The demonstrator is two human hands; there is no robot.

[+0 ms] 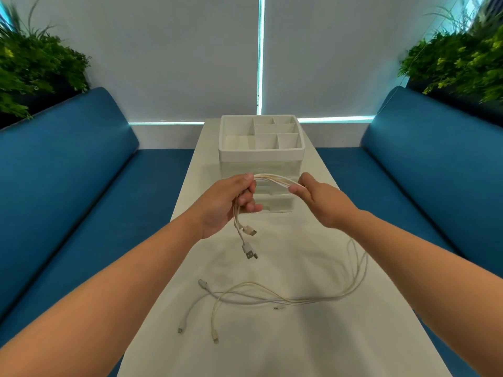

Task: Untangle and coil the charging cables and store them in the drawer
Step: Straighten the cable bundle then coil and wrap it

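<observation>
Blue cushioned benches [68,170] run down both sides of a narrow white table [313,349], with pale roller blinds at the far end. Main thing: a bundle of thin white and cream charging cables [275,180], stretched in a short arc between the two hands. The left hand [231,205] grips one end of that span in a curled fist, two USB plugs [249,240] dangling just below it. The right hand [313,194] pinches the bundle between thumb and fingers, near the left. From the right hand the long tails drop down to the tabletop and loop back toward the person, crossing each other, small connectors [215,338] splayed near the forearms.

Just beyond the hands sits a white plastic organiser with clear drawers [261,156], open compartments on top. Drawers look closed, I think.

Risk as I see it: coiling now with those tails crossed could tighten the tangle, or a connector snags and yanks the lot loose.
</observation>
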